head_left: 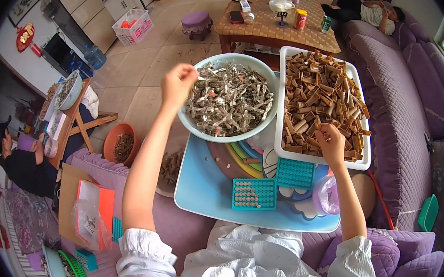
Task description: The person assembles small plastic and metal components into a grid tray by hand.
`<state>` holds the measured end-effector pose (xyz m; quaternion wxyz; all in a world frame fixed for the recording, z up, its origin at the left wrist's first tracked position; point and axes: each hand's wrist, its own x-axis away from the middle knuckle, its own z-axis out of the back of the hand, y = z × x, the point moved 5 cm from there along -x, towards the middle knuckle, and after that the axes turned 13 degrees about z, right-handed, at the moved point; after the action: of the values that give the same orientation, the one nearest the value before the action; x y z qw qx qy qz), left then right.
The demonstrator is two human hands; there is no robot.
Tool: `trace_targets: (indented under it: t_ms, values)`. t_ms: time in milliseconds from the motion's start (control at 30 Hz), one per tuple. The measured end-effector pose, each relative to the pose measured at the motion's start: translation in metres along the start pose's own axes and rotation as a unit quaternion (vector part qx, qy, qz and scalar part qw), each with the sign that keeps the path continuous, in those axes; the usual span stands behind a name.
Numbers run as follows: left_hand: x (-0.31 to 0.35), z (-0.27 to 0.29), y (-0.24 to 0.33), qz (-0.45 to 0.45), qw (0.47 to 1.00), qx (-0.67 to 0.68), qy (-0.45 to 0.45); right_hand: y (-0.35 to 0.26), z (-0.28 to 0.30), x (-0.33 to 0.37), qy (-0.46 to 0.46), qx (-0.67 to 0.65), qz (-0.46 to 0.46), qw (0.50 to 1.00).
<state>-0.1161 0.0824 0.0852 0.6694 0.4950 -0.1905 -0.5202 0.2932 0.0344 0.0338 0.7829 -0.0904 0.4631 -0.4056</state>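
My left hand (178,86) is closed in a pinch at the left rim of a pale blue basin (184,119). Clear, crumpled plastic-like pieces (231,100) are heaped inside it. Whatever sits between those fingertips is too small to make out. On the right, my right hand (332,141) is closed over the near part of a white tray (280,93) full of short brown half-tube pieces (322,94). Its fingertips meet at the pile, and what they grip is unclear. Closer to me are a teal grid tray (265,194) with small round pale pieces and a second teal grid tray (295,173).
Everything rests on a blue patterned tabletop (199,180). A clear purple-tinted container (326,195) stands at its right edge. An orange bowl (111,149) and an open carton (75,200) are leftward. Purple sofas (391,122) flank the right; two other people are farther off.
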Motion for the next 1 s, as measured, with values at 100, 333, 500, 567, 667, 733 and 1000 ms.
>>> trace_targets:
  t_ms: [100,333,500,567,667,733,1000]
  values:
    - [0.003,0.021,0.059,-0.039,0.990,0.130,0.029,0.002,0.001,-0.002,-0.007,-0.034,-0.059,0.998]
    - [0.022,-0.034,0.015,-0.058,0.974,-0.203,-0.088,-0.004,-0.014,-0.002,-0.038,-0.049,-0.011,0.998]
    - [0.024,-0.022,0.048,-0.090,0.995,0.042,-0.016,-0.016,-0.002,-0.005,-0.049,-0.014,0.063,0.997]
    - [0.027,0.003,0.098,-0.145,0.971,0.173,0.080,-0.016,0.005,-0.003,-0.027,0.002,0.043,0.999]
    - [0.038,0.003,0.116,-0.199,0.951,0.189,0.144,-0.013,0.006,0.001,0.010,0.008,0.012,1.000]
    - [0.042,-0.017,0.106,-0.201,0.972,0.052,0.112,-0.018,0.009,0.004,0.054,0.000,0.036,0.998]
    - [0.033,-0.024,0.100,-0.200,0.976,0.053,0.062,-0.028,0.033,0.031,0.051,-0.020,0.020,0.998]
